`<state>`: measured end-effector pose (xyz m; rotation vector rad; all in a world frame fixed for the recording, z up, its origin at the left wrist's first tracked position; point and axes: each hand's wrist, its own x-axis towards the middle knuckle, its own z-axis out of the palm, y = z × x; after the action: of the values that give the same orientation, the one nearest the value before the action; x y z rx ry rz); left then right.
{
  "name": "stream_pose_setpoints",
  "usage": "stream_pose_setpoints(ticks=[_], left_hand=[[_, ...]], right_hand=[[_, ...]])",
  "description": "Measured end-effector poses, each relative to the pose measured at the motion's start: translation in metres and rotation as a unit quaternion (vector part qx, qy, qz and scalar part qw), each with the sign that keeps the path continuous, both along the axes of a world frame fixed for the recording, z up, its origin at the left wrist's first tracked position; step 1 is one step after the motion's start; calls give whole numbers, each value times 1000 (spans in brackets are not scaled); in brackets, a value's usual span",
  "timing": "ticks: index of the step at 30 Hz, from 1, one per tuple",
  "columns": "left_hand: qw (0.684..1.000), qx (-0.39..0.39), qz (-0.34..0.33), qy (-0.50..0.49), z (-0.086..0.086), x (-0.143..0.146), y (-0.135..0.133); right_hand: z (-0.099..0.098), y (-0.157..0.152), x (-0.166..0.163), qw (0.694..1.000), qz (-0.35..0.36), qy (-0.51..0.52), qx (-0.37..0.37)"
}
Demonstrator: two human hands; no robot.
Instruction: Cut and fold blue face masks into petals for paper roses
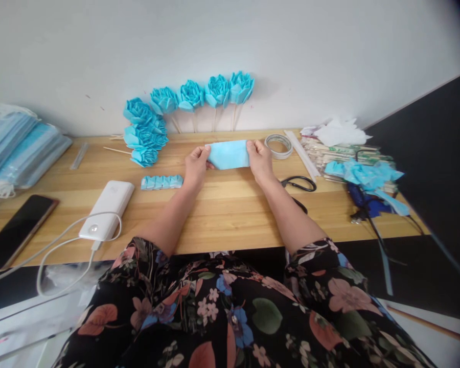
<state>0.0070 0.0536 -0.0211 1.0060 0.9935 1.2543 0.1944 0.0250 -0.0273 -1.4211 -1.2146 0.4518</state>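
Looking down through the head view: both hands are working at the far middle of the table (pixel 230 214), toward 12 o'clock. Left hand (pixel 195 164) is pinching the left end of a blue sheet (pixel 229 154); right hand (pixel 259 159) is pinching the right end. Each grip is closing narrow, thumb over fingers, and the sheet is stretching flat between them, low over the wood; cannot tell whether it is touching.

Sheet is looking thin, soft and very light, like non-woven mask cloth. Judging it limp and easily creased, neither slippery nor brittle. Short ends or corners are seeming the best hold, since the middle is offering no stiffness.

Around it:
- Pleated blue strip (pixel 161 182) is lying at 8 o'clock of the left hand, just beside it.
- Blue flowers on sticks (pixel 191 97) are leaning on the wall at 12 o'clock, more are piling at 10 o'clock.
- Tape roll (pixel 278 145) is sitting at 2 o'clock of the right hand, near.
- Scissors (pixel 299 183) are lying at 4 o'clock, closest to the right forearm and standing in the way of any sweep rightward.
- Power bank (pixel 107 209) and phone (pixel 17 230) are lying well apart at 8 o'clock.
- Stack of masks (pixel 19 148) is resting at 9 o'clock, blue scraps (pixel 364 176) at 3 o'clock.
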Motion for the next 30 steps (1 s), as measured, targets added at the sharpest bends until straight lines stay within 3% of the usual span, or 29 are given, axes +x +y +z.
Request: stream_pose_setpoints(ticks=[10, 21, 30], left_hand=[[1000, -9, -22, -21, -1, 1, 0], [998, -41, -35, -38, 10, 2, -2], [994, -58, -43, -79, 7, -3, 2]], right_hand=[[5, -4, -2, 988, -60, -133, 59], [9, -3, -2, 994, -54, -85, 39], [4, -1, 5, 995, -26, -95, 8]])
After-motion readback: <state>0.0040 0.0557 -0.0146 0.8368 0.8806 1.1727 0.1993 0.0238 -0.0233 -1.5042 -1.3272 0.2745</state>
